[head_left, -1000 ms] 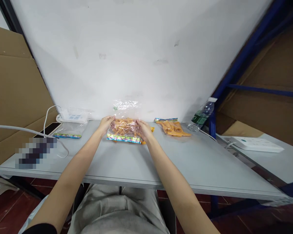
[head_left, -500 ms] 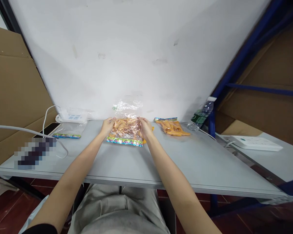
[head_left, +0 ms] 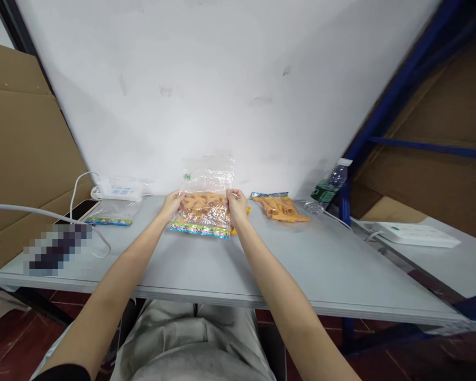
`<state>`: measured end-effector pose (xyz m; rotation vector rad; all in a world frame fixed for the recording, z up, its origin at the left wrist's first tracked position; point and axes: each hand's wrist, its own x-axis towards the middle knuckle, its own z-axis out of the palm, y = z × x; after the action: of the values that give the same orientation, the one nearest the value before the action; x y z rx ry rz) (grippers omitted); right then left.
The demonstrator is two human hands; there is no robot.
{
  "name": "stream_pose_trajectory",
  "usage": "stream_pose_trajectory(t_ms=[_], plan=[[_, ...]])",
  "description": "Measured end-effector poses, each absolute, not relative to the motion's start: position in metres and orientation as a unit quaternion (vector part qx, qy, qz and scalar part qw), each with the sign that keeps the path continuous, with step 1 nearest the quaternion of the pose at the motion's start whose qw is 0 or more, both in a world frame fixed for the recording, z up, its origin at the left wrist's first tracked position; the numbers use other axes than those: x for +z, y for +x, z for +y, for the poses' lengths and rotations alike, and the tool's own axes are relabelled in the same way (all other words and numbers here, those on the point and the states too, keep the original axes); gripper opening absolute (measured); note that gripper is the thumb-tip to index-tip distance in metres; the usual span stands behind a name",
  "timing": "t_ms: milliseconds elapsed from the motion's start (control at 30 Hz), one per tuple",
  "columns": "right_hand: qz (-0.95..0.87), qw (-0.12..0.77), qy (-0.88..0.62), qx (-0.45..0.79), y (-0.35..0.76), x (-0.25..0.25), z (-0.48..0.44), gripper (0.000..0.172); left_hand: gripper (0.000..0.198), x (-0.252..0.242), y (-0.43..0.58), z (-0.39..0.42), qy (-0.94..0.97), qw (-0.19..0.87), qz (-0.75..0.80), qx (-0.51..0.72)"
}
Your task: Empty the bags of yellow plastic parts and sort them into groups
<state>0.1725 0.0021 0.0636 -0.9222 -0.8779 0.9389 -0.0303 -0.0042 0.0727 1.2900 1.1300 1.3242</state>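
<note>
A clear plastic bag (head_left: 204, 211) with a colourful printed strip along its lower edge is held up over the table in front of me. My left hand (head_left: 172, 205) pinches its left edge, and my right hand (head_left: 237, 203) pinches the right edge. Orange shapes show through the film; I cannot tell whether they are inside or behind it. A bit of something orange (head_left: 248, 211) peeks out beside my right hand. Farther right lies another bag with orange pieces (head_left: 281, 207), its printed strip at the back.
A flat clear bag (head_left: 113, 210) lies at left before a white power strip (head_left: 121, 189). A phone (head_left: 83, 210) and white cable (head_left: 35, 210) are nearby. A plastic bottle (head_left: 328, 185) leans at right against a blue post (head_left: 344, 203). A white wall (head_left: 230, 95) rises behind.
The bag's lower edge has shifted slightly left, and the film looks flatter and more stretched. My hands have moved slightly apart, both still gripping its edges.
</note>
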Motion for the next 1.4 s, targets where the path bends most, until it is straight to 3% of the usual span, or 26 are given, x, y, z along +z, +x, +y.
stream_pose_trajectory(t_ms=[133,500,667,1000,1100,1200,1300,1400], plan=[[-0.419,0.694,-0.423,0.404,0.17,0.065,0.001,0.035,0.029,0.086,-0.027,0.0,0.475,0.493,0.456,0.569],[-0.419,0.701,-0.418,0.397,0.173,0.067,-0.002,0.035,0.034,0.093,-0.032,0.017,0.462,0.43,0.492,0.6],[-0.413,0.701,-0.408,0.415,0.173,0.066,-0.003,0.04,0.019,0.094,-0.032,0.012,0.473,0.448,0.469,0.596],[-0.448,0.675,-0.396,0.433,0.173,0.066,-0.007,0.044,0.031,0.1,-0.036,0.017,0.476,0.394,0.468,0.632],[-0.436,0.693,-0.393,0.42,0.177,0.065,-0.006,0.043,0.031,0.095,-0.034,0.013,0.499,0.308,0.492,0.643],[-0.391,0.732,-0.391,0.399,0.183,0.062,0.0,0.04,0.048,0.088,-0.027,-0.005,0.615,0.129,0.483,0.609],[-0.335,0.763,-0.396,0.386,0.186,0.058,0.007,0.035,0.065,0.076,-0.016,-0.031,0.779,0.022,0.419,0.465],[-0.283,0.787,-0.383,0.392,0.185,0.059,0.009,0.03,0.073,0.059,-0.004,-0.046,0.886,-0.016,0.333,0.322]])
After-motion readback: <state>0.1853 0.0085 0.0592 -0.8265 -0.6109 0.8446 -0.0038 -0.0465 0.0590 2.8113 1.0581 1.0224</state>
